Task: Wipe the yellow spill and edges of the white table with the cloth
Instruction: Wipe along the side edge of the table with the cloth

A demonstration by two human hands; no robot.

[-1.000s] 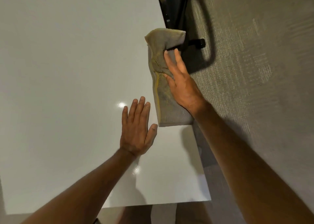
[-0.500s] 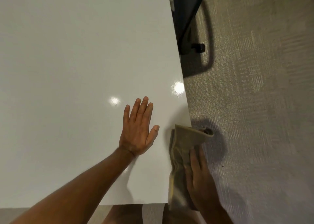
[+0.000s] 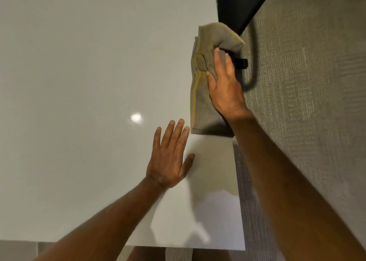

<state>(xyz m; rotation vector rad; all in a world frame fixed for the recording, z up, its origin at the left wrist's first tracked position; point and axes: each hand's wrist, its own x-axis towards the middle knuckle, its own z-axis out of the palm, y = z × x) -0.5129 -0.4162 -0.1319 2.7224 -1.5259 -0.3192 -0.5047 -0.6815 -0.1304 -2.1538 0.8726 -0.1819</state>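
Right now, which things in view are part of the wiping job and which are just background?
In the job:
- cloth, yellow-stained, draped over the table's right edge
- right hand, pressing the cloth
- left hand, flat on the top
- white table; no yellow spill shows on it

Just there:
- black chair at the far right edge
- grey carpet

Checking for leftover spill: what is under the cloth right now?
The cloth lies over the white table's right edge, pressed by the right hand. Yellow stains show on the cloth; the surface beneath is covered.
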